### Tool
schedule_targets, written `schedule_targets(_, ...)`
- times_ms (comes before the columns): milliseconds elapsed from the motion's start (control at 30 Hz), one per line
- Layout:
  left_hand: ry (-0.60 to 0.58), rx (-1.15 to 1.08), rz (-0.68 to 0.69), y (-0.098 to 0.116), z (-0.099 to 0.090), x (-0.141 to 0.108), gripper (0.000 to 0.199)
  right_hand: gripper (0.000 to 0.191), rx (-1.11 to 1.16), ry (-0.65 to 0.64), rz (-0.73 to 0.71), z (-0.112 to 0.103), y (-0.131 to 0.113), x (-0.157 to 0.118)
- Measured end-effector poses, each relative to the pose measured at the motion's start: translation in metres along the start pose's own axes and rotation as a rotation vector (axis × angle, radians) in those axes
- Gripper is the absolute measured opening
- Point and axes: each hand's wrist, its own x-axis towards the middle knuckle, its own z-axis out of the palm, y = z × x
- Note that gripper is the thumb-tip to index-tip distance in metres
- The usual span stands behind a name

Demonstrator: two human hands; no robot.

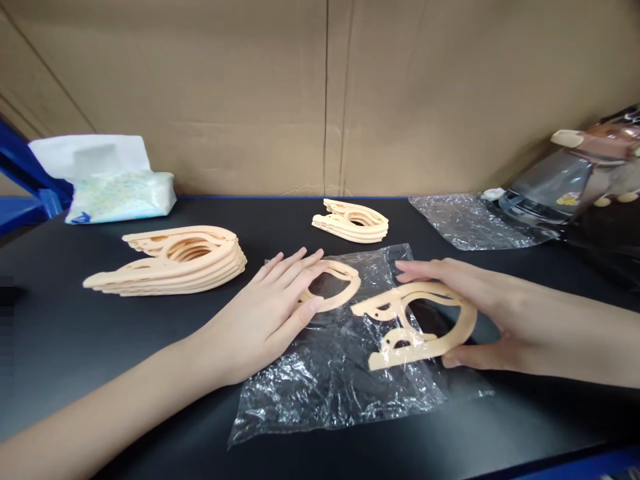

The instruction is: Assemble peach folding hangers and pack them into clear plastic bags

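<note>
My right hand [483, 303] grips the rounded end of a beige folding hanger [467, 327] between thumb and fingers. Its two free ends point left, over a clear plastic bag [340, 393] spread on the black table. My left hand [270, 310] lies flat with fingers stretched out, over a second beige hanger [353, 287] on the bag. The fingers cover the left part of that hanger. Whether it is inside the bag or on top, I cannot tell.
A tall stack of similar hangers [215, 267] lies at the left, and a smaller stack [377, 230] at the back middle. A tissue pack [125, 193] stands back left. Another clear bag [463, 223] and a transparent container [545, 183] are back right. A cardboard wall [240, 100] rises behind.
</note>
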Motion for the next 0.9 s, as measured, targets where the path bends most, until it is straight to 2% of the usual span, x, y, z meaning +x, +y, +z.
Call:
schedule_targets(200,0.002,-0.021,0.009,-0.001,-0.004,-0.001,0.056,0.087,0.104,-0.042,-0.076,0.013,-0.005,0.009)
schedule_targets(267,-0.041,-0.041,0.059,0.001,-0.011,-0.002,0.068,0.088,0.114,-0.036,-0.065,0.013,-0.003,0.008)
schedule_targets(400,-0.178,-0.083,0.142,0.011,-0.023,-0.004,0.103,0.089,0.107,0.004,-0.006,0.010,0.002,0.006)
schedule_targets(467,-0.207,-0.087,0.135,0.015,-0.024,-0.005,0.110,0.087,0.120,0.014,-0.006,0.012,0.001,0.008)
schedule_targets(633,-0.225,-0.087,0.120,0.019,-0.020,-0.008,0.108,0.079,0.100,0.120,-0.058,0.025,-0.011,0.016)
schedule_targets(733,-0.184,-0.073,0.111,0.021,-0.017,-0.010,0.106,0.076,0.130,0.140,-0.060,0.031,-0.019,0.020)
schedule_targets(833,-0.142,-0.063,0.099,0.021,-0.015,-0.012,0.105,0.068,0.268,0.143,-0.045,0.029,-0.023,0.022)
schedule_targets(900,-0.158,-0.060,0.114,0.020,-0.015,-0.012,0.104,0.063,0.400,0.119,-0.028,0.024,-0.024,0.022)
